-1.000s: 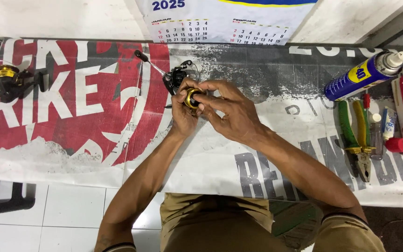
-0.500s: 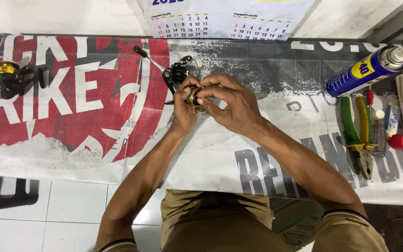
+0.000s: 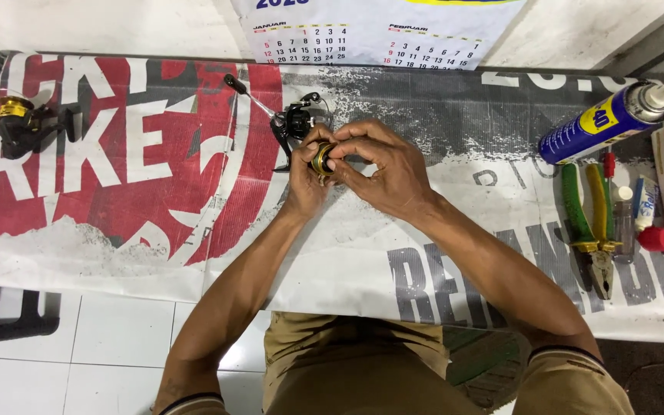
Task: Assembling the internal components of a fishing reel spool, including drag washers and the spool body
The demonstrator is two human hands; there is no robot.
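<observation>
Both my hands meet above a printed banner (image 3: 194, 253) spread over the floor. My left hand (image 3: 307, 178) and my right hand (image 3: 382, 170) together grip a small gold and black spool (image 3: 321, 160), fingers wrapped around it. Just beyond my fingers lies a black fishing reel body (image 3: 295, 123) with its thin crank handle (image 3: 241, 87) pointing up and left. The spool is mostly hidden by my fingers.
A second black and gold reel (image 3: 21, 123) lies at the far left. At the right are a blue and yellow spray can (image 3: 607, 121), green and yellow pliers (image 3: 589, 230), a small tube (image 3: 643, 204), a red cap (image 3: 661, 240). A wall calendar (image 3: 378, 34) hangs behind.
My hands stay closed around the spool with fingers shifting slightly. The view has drifted a little; the reel body lies in the same place.
</observation>
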